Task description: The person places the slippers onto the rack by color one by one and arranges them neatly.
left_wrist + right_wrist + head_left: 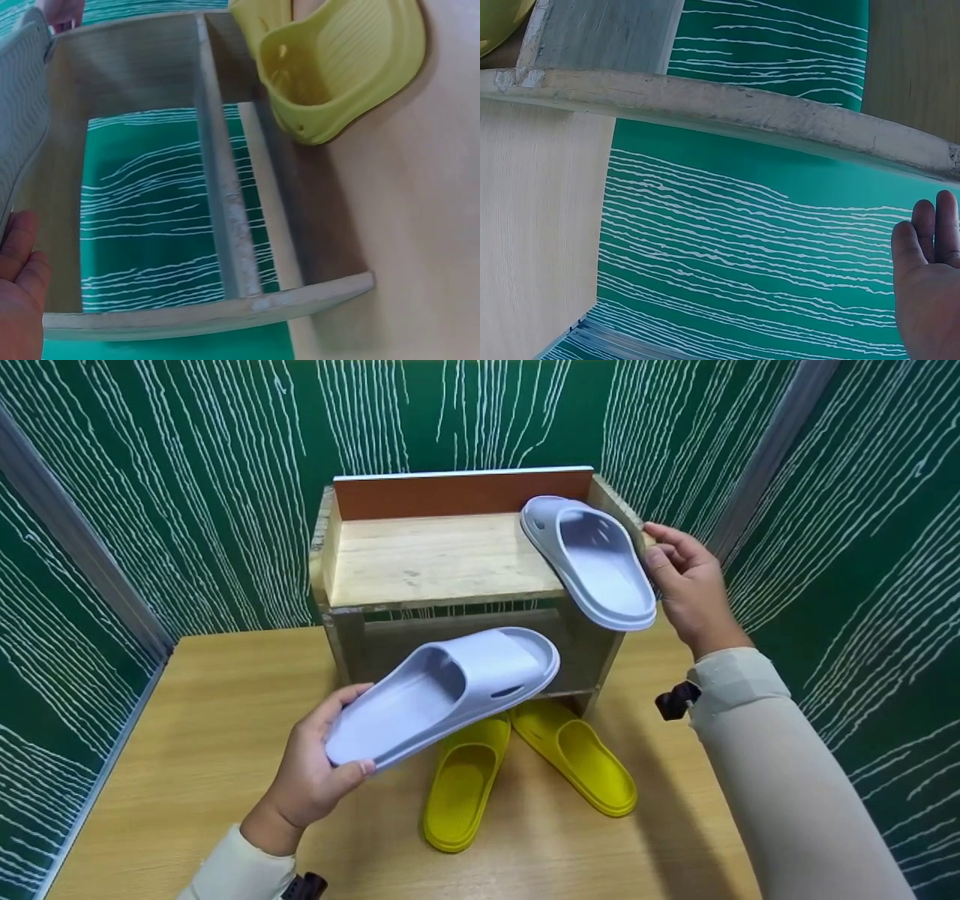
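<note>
A pale lavender slipper (442,697) is in my left hand (315,769), which grips it by the heel in front of the wooden shelf unit. Its toe points up and to the right. The left wrist view shows its ridged sole (22,105) beside the fingers. The matching slipper (600,562) is at the right end of the top shelf, toe towards the back, heel overhanging the front edge. Next to its outer side is my right hand (690,592), thumb and index fingertips apart near the side panel. Its fingers look nearly straight in the right wrist view.
Two yellow slippers (463,787) stand on the wooden tabletop (225,720), their toes at the unit's base. The shelf unit (442,559) has a low brown back board and raised sides. Green walls (217,510) with white streaks enclose the table.
</note>
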`<action>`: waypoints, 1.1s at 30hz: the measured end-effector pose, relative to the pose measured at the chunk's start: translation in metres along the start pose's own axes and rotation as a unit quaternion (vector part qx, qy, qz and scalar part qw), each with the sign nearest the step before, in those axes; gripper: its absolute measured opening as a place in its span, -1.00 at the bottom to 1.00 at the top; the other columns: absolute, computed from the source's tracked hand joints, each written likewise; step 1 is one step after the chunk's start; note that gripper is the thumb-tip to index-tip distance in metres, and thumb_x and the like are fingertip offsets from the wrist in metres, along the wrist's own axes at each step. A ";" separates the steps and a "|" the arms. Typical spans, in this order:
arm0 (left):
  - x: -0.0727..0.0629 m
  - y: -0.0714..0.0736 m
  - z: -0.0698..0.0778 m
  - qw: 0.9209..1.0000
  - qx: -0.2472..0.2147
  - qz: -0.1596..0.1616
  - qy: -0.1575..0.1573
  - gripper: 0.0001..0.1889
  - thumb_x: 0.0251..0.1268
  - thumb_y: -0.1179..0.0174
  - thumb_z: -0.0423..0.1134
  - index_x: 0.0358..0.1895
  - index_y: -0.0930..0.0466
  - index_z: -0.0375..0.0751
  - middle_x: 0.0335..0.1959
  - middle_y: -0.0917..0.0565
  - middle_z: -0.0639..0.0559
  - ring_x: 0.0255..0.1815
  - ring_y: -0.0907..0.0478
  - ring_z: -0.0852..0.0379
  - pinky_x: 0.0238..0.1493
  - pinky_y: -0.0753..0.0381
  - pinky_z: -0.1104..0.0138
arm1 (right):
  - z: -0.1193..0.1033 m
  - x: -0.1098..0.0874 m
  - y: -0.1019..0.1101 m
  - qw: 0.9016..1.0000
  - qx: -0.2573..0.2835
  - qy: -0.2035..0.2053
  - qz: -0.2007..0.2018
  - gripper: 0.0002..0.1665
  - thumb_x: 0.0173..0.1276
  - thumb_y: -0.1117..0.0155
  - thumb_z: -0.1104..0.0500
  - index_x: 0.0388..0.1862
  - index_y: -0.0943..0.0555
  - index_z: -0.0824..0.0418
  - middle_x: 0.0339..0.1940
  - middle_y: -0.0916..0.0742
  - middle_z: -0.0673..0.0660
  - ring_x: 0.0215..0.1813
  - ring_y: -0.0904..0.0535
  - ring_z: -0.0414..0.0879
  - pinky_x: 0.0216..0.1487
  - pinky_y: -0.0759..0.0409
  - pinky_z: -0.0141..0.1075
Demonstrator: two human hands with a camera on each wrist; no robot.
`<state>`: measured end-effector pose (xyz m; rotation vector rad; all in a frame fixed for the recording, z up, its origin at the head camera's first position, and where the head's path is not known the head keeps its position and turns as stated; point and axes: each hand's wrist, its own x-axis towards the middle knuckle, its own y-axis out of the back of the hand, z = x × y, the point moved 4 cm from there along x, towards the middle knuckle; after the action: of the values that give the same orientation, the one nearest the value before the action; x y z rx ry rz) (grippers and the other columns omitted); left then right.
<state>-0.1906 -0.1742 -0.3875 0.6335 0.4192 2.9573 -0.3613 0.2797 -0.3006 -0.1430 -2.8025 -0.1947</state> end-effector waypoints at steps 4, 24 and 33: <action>0.005 0.004 0.009 1.000 0.003 0.001 -0.013 -0.21 -0.11 -0.25 -0.28 0.41 -0.51 -0.18 0.20 -0.63 -0.04 0.08 -0.52 -0.14 0.05 -0.55 0.15 | 0.000 0.000 0.000 1.000 -0.008 0.005 0.001 -0.49 0.58 -0.26 -0.01 0.46 -0.59 -0.04 0.19 -0.64 0.07 0.23 -0.49 -0.02 0.19 -0.59 -0.53; 0.023 0.010 0.047 0.999 0.016 0.033 -0.029 -0.19 -0.13 -0.27 -0.30 0.42 -0.49 -0.17 0.19 -0.62 -0.11 0.06 -0.49 -0.11 0.00 -0.50 0.13 | 0.001 0.001 0.000 1.000 -0.018 0.009 0.003 -0.51 0.60 -0.24 0.02 0.46 -0.58 -0.04 0.10 -0.66 0.08 0.18 -0.52 -0.03 0.16 -0.60 -0.51; 0.028 0.002 0.055 0.996 0.042 0.076 -0.019 -0.22 -0.05 -0.31 -0.30 0.42 -0.48 -0.25 0.22 -0.62 -0.18 0.08 -0.50 -0.10 0.05 -0.50 0.03 | -0.001 0.000 -0.001 1.000 -0.006 0.012 0.001 -0.51 0.59 -0.27 0.04 0.45 -0.59 0.01 0.07 -0.68 0.07 0.14 -0.53 -0.04 0.13 -0.61 -0.51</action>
<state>-0.1935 -0.1588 -0.3277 0.7617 0.5172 3.0783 -0.3616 0.2783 -0.3001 -0.1458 -2.7769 -0.2112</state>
